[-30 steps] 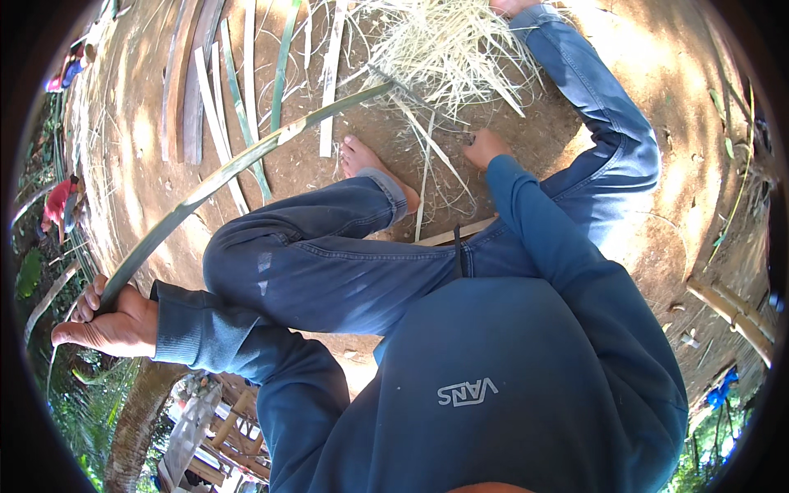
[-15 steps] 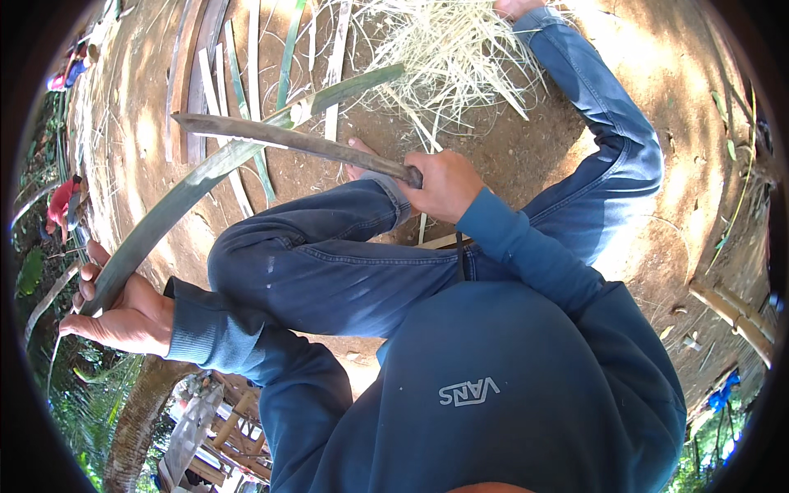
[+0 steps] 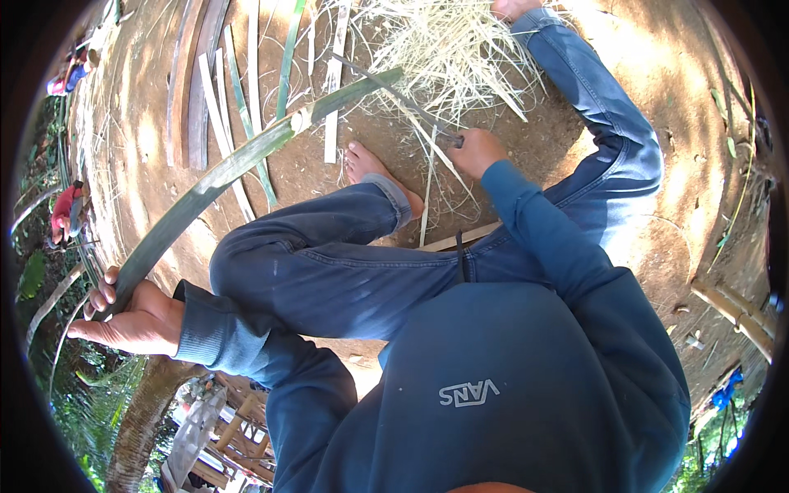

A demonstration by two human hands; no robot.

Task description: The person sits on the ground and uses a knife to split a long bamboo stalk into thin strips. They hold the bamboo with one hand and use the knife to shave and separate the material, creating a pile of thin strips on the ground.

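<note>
Overhead, long curved green bamboo strip [image 3: 222,177]

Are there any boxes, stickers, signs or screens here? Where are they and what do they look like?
No boxes, signs or screens show.
Printed mark: white slanted block letters on the chest of the person's dark blue top, low in the picture.
</note>
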